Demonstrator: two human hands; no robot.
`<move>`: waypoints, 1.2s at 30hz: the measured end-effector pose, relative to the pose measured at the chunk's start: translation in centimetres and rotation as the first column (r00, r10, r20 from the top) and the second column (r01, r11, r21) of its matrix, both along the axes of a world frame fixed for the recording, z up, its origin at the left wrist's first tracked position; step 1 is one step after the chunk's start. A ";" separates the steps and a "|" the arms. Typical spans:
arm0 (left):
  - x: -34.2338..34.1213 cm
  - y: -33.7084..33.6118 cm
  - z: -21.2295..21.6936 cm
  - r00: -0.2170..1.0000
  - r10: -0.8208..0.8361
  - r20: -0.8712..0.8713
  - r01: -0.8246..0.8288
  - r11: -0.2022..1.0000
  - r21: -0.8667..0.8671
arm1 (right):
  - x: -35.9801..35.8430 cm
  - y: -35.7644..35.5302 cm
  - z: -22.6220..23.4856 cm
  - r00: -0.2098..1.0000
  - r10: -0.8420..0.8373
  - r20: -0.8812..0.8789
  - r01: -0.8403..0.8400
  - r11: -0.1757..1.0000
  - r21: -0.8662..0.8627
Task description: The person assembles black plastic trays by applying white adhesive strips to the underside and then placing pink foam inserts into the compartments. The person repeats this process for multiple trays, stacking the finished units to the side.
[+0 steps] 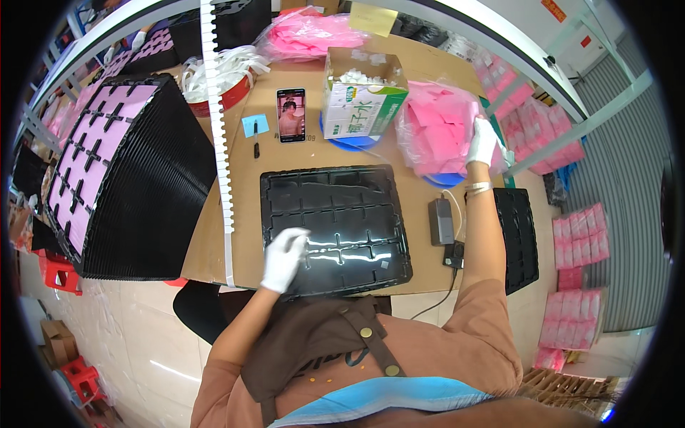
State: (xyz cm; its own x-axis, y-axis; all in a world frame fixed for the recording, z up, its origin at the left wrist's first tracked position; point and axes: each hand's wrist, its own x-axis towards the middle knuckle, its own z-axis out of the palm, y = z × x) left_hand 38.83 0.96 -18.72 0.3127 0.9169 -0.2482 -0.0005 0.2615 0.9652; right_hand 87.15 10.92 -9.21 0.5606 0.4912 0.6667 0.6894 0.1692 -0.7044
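Note:
A shallow black plastic tray with divided compartments lies flat in front of me on the brown table. My left hand, in a white glove, rests at the tray's near left part, fingers loosely bent and apart, holding nothing I can see. A small pale square shows on the tray's near right part. To the right, my gloved right hand reaches to a clear plastic bag of pink sheets. Its fingers close on a pink sheet at the bag's right side; the fingertips are partly hidden.
A tall stack of black trays with pink pieces on top stands left. Beyond my tray are a phone, a pen, an open carton and white strips. A power adapter and cable lie right. A white frame post rises left.

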 end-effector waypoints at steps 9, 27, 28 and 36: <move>12.4 3.7 5.2 0.637 -0.089 0.765 0.463 0.838 -0.288 | -22.0 -11.2 2.1 0.592 0.590 0.549 -0.219 0.773 -0.595; -3.8 -0.9 -1.3 0.979 -0.011 -0.205 0.010 1.000 -0.006 | -15.3 -15.4 -10.8 0.425 0.192 -0.885 -0.752 0.618 -0.227; -4.2 -1.6 -3.4 0.947 -0.038 -0.320 0.033 0.999 -0.020 | -15.2 -16.4 -11.1 0.442 0.142 -0.886 -0.740 0.616 -0.270; -4.6 -3.9 -7.1 0.883 0.073 -0.464 -0.037 0.996 0.087 | -15.6 -18.5 -13.0 0.522 -0.056 -0.851 -0.705 0.533 -0.467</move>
State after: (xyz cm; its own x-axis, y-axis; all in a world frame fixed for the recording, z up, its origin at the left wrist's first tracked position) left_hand 34.23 -2.99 -25.83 0.1261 0.9504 -0.2842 0.4416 0.2028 0.8740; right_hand 71.53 -7.60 -22.20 0.2660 0.7935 -0.5473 -0.0972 -0.5428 -0.8342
